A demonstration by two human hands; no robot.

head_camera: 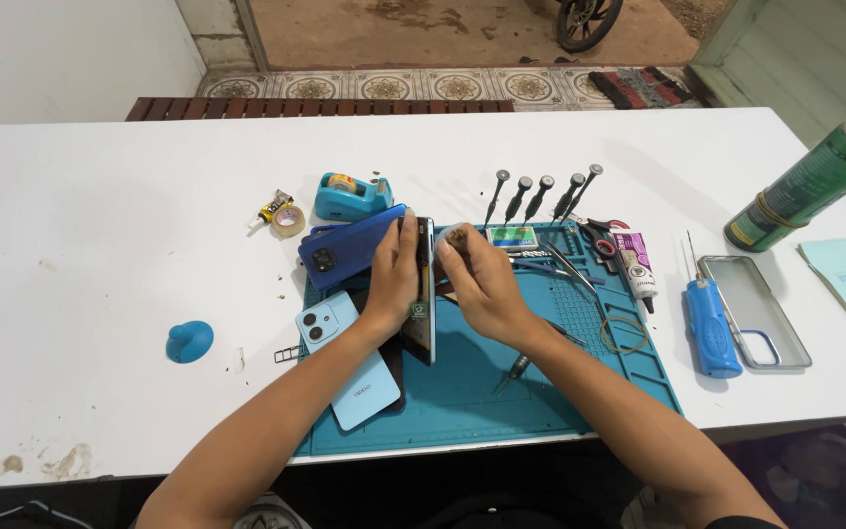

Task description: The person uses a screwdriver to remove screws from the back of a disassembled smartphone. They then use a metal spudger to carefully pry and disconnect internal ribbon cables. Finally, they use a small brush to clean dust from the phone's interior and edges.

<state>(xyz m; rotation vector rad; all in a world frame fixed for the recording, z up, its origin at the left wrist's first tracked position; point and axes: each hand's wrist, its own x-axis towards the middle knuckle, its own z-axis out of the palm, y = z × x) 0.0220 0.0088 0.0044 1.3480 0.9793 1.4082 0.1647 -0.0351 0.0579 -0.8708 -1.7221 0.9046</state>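
We hold a phone (424,294) on its long edge over the blue work mat (501,402), screen side turned toward our right. Our left hand (392,279) is wrapped around the phone's back, fingers closed on it from the far side; our right hand (477,284) presses against the screen side and pinches a small brownish wad (456,236) – cloth or sponge, we cannot tell which – at the phone's top corner.

To do this well, we judge that the left hand should brace the phone firmly so it does not twist, while the right moves the wad lightly along the edge – pressing hard on an upright phone risks a slip onto the mat.

Around the mat: a light blue phone (345,358) lies face down on its left part, just under our left wrist, and a darker blue phone (350,245) lies at its far left corner, touching our left fingers. Both crowd the left hand. A screwdriver (513,370) lies on the mat under our right forearm, easy to knock. Five more screwdrivers (538,196) stand in a row at the mat's far edge, with a tape dispenser (350,196) to their left. Right of the mat lie a blue tool (712,328) and a clear phone case (751,312); farther right stands a tilted green spray can (815,181)
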